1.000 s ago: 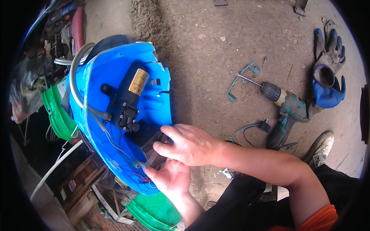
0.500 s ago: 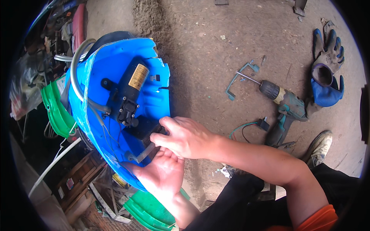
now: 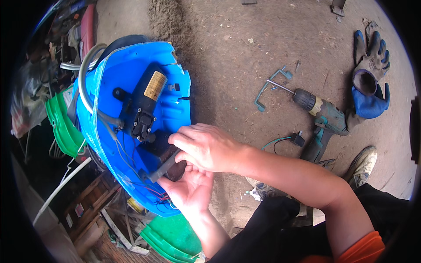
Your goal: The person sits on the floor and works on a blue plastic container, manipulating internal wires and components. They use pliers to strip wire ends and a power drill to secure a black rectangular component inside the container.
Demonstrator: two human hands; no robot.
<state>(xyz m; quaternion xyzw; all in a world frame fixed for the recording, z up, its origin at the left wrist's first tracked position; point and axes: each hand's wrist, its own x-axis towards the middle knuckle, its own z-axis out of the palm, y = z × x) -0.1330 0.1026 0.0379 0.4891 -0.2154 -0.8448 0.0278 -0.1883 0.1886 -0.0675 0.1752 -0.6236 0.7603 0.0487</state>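
A broken-edged blue plastic shell [image 3: 169, 57] lies with its hollow side up. Inside sits a black motor pump [image 3: 149, 98] with a pale label, beside a dark block [image 3: 154, 147]. My right hand [image 3: 208, 149] closes over the block's near end, its thumb and finger at a grey flat strip [image 3: 164, 170]. Palm up below it, my left hand [image 3: 190, 188] is cupped round the same end, its thumb by the strip's lower end. The left fingertips are partly hidden behind the right hand. Thin red and dark wires [image 3: 158, 193] show beside the left thumb.
On the dirt floor to the right lie a cordless drill [image 3: 326, 120], a teal bracket [image 3: 261, 94], a small black connector [image 3: 297, 139] and work gloves [image 3: 372, 76]. Green plastic pieces [image 3: 171, 234] and clutter [image 3: 87, 206] border the shell. A grey hose [image 3: 86, 83] loops over its rim.
My left hand has shifted slightly right, and its thumb has moved off the wires, uncovering them. The right hand has moved up a little. More of the grey strip shows.
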